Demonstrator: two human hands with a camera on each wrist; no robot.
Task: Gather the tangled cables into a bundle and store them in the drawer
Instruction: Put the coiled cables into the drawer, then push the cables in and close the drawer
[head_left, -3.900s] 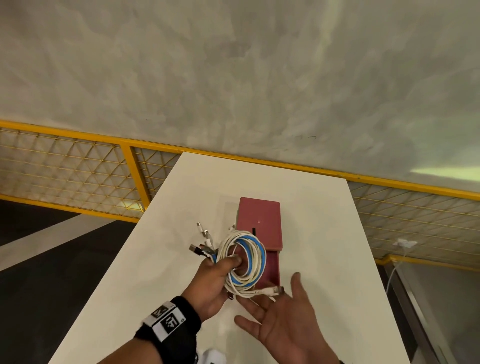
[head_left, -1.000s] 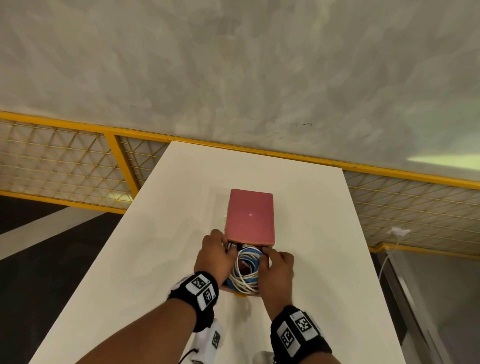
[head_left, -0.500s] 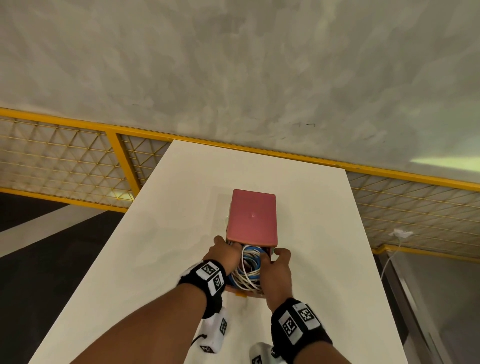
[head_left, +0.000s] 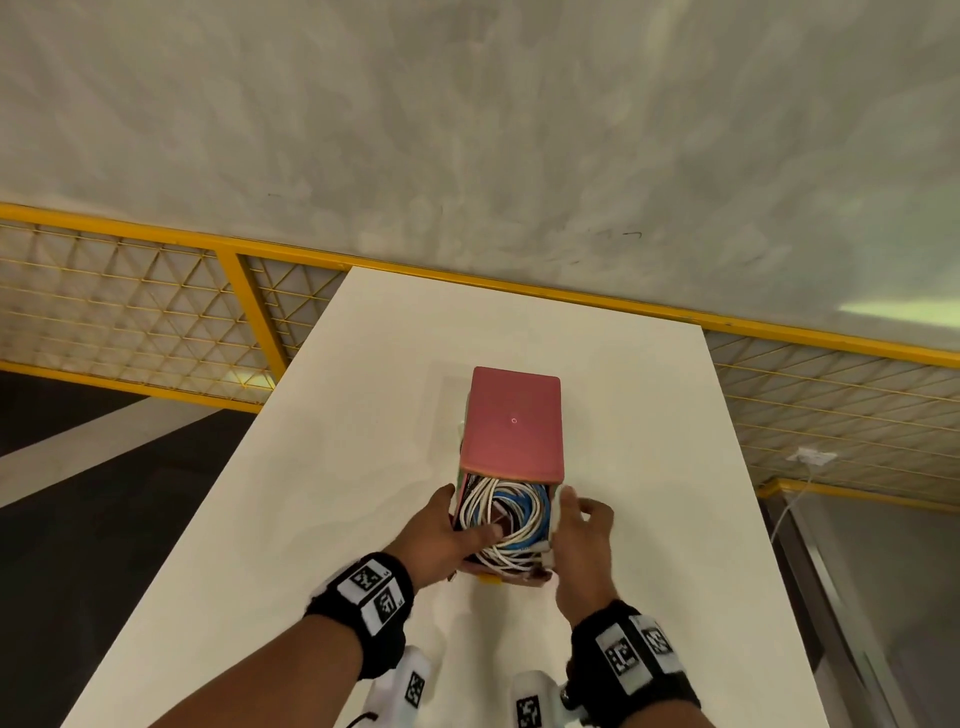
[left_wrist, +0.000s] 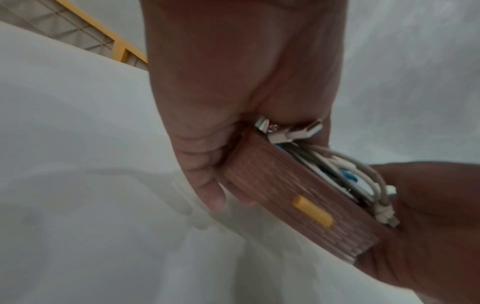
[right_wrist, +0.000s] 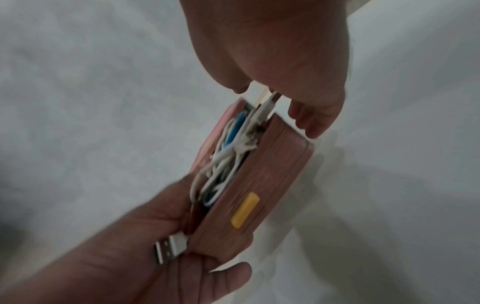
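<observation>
Left hand (head_left: 436, 535) at lower centre, fingers curled round the open drawer's (left_wrist: 272, 185) left wall, thumb pressed on coiled white and blue cables (head_left: 511, 512) laid inside, right hand (head_left: 582, 525) curled against its right wall, pink box (head_left: 511, 421) above.

The coil of white and blue cables (head_left: 506, 519), earlier held up by the left hand (head_left: 441, 535), now lies inside the pink ribbed drawer (left_wrist: 270, 185). That hand grips the drawer's left end, thumb on the coil. The right hand (head_left: 582, 540), formerly open palm-up by the white table's (head_left: 363, 467) near edge, now clasps the drawer's right end, seemingly clear of the coil.
</observation>
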